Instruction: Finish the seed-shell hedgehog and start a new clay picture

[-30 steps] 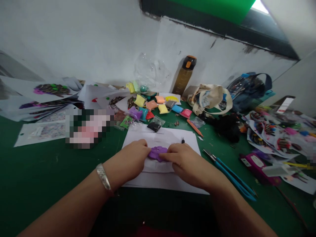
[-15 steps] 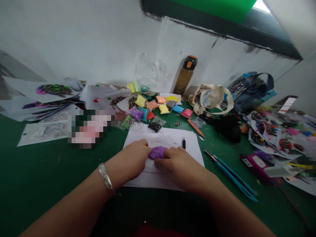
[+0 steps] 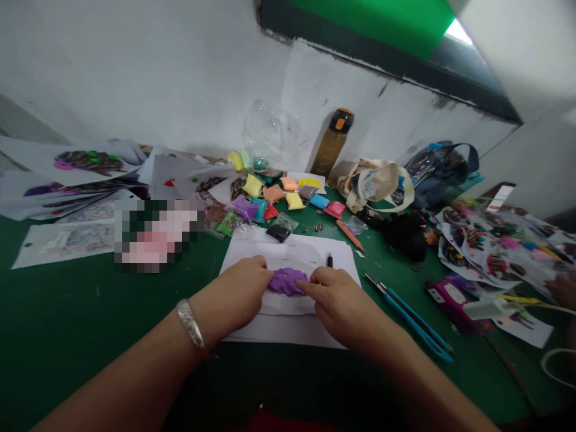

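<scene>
- A flattened lump of purple clay (image 3: 288,281) is being gripped at both ends, directly between the two sets of fingertips, on a sheet of white paper (image 3: 288,332).
- The clay's long axis is being held crosswise, running from the left fingertips to the right ones; both hands are equally close, each touching its own end.
- The left hand (image 3: 234,297) is being curled inward, knuckles up, its fingers bunched together and pinching the clay's left edge; a silver bracelet (image 3: 189,323) is being worn at that wrist.
- The right hand (image 3: 342,300) is being angled in from the other side, palm down, its fingers drawn close and pressed onto the clay's right edge, the thumb apparently tucked under; the exact hold there is hidden.
- Just beyond the right fingertips a small black pen (image 3: 329,260) is being left on the paper.
- Out past the right knuckles, blue scissors (image 3: 414,318) are being left on the green table (image 3: 67,324).
- Well beyond both sets of fingertips, coloured packets (image 3: 270,195) and a bottle (image 3: 330,143) are being stored by the wall.
</scene>
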The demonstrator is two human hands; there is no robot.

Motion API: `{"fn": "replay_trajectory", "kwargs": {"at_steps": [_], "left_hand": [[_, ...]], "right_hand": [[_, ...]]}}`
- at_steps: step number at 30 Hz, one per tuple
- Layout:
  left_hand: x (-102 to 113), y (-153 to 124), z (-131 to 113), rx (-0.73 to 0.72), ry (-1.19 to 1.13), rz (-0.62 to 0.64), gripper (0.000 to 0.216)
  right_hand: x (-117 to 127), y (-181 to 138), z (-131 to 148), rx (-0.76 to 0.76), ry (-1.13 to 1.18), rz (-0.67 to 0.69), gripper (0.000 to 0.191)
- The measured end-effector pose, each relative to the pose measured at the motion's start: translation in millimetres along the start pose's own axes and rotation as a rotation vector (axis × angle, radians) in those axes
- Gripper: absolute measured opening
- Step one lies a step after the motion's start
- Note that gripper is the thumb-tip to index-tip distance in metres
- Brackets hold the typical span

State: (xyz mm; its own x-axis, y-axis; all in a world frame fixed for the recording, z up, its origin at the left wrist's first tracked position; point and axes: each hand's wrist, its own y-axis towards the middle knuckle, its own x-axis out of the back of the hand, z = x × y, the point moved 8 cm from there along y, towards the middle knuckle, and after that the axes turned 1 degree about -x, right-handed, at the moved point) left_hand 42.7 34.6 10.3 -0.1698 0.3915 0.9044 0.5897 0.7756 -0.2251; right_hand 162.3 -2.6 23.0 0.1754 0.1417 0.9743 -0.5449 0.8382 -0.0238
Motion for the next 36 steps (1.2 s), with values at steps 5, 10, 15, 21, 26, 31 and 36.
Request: {"fn": "replay_trajectory", "kwargs": {"at_steps": [5,10,15,21,26,31,36], "left_hand": [[-1.6,0.1,1.8,0.022,-0.007,-0.008,0.029],[-0.9,0.1,1.7,0.029,0.003,-0.001,0.03],[0.1,0.1,0.8,0.033,-0.006,-0.003,0.03],[-0.5,0.5,1.3,0.04,-0.027,0.005,0.031],[-1.4,1.1,1.1,0.021,-0.017,0.009,0.034],[-2.6,1.3,1.7,-0.003,-0.002,-0.005,0.033],[-1.4,0.7,1.7,0.014,-0.019,-0.006,0.033]], "right_hand": [[-11.9,-14.0,-5.1,-0.009,0.025,-0.205,0.045],[-23.4,-11.8,-2.0,-0.011,-0.029,-0.098,0.036],[-21.9,-11.3,-0.2,0.009,-0.053,-0.043,0.032],[-8.8,-15.7,-11.9,0.006,0.119,-0.197,0.041],[-20.3,-11.0,-4.3,0.0,0.044,-0.113,0.039],[-20.6,-10.5,-4.1,-0.01,0.057,-0.061,0.038],[-9.1,-15.9,-17.0,-0.038,0.11,-0.107,0.036]]}}
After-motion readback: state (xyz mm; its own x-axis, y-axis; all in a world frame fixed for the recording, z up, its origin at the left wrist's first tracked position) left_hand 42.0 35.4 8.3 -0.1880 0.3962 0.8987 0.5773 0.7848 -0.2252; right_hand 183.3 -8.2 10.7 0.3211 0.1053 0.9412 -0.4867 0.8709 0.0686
